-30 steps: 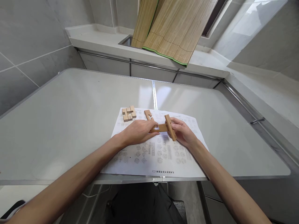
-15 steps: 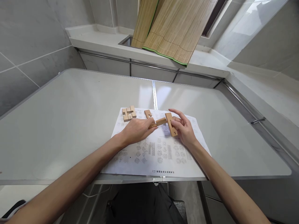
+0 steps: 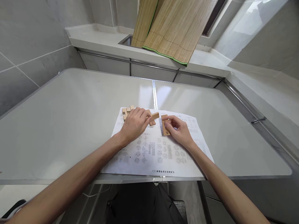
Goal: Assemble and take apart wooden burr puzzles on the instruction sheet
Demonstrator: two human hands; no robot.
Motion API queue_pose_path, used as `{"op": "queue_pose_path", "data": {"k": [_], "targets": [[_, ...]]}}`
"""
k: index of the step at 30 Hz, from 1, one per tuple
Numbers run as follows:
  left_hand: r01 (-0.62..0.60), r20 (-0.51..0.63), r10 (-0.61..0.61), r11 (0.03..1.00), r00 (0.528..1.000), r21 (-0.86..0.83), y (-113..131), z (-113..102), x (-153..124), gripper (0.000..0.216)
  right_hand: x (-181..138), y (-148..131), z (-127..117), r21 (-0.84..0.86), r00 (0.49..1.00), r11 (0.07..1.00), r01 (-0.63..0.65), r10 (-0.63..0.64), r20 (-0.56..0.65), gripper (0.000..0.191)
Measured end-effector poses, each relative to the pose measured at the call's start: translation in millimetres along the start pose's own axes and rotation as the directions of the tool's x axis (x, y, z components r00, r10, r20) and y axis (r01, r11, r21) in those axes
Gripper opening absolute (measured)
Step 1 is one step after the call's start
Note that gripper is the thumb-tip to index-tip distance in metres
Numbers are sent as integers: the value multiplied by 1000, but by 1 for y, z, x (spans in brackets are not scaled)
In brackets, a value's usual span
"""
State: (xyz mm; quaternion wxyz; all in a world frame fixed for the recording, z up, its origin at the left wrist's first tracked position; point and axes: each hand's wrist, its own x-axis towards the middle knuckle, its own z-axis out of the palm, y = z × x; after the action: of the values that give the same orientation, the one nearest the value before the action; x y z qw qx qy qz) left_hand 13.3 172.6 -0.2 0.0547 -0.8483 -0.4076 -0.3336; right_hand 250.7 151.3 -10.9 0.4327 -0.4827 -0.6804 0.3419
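My left hand [image 3: 135, 123] is closed on a wooden puzzle piece [image 3: 154, 116], which sticks out to the right from the fingertips. Just under it lies another wooden piece [image 3: 152, 123] with a small mark on it, partly covered. My right hand [image 3: 178, 128] grips a flat wooden puzzle piece marked 2 [image 3: 166, 132] between thumb and fingers, close over the paper. Several notched wooden pieces [image 3: 124, 111] sit together at the sheet's far left corner, partly hidden behind my left hand. Beneath both hands is a printed diagram sheet [image 3: 140, 168].
The white folding table [image 3: 70, 124] has a metal seam [image 3: 154, 93] down its middle. Behind it run a ledge [image 3: 102, 40] and a hanging bamboo blind [image 3: 173, 31] with green edging. A tiled wall [image 3: 30, 40] stands at the left.
My left hand has moved up and left with its piece, now covering part of the notched pieces. My right hand has shifted left and lower, turning the piece marked 2 more upright.
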Motion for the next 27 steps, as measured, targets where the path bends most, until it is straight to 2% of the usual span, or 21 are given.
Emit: {"op": "queue_pose_path", "data": {"k": [7,14,27], "targets": [[80,49,-81,997,996,16,-5,5,-2,18,-1,-2,2,-70,998,997,32,-28,57,17],[89,120,-75,988,990,-122,-7,8,-2,17,-1,-3,2,-133,989,986,97,-81,123,22],[72,177,-52,991,983,-113,-8,7,-5,9,-1,2,4,-231,982,961,150,-117,151,20]]}}
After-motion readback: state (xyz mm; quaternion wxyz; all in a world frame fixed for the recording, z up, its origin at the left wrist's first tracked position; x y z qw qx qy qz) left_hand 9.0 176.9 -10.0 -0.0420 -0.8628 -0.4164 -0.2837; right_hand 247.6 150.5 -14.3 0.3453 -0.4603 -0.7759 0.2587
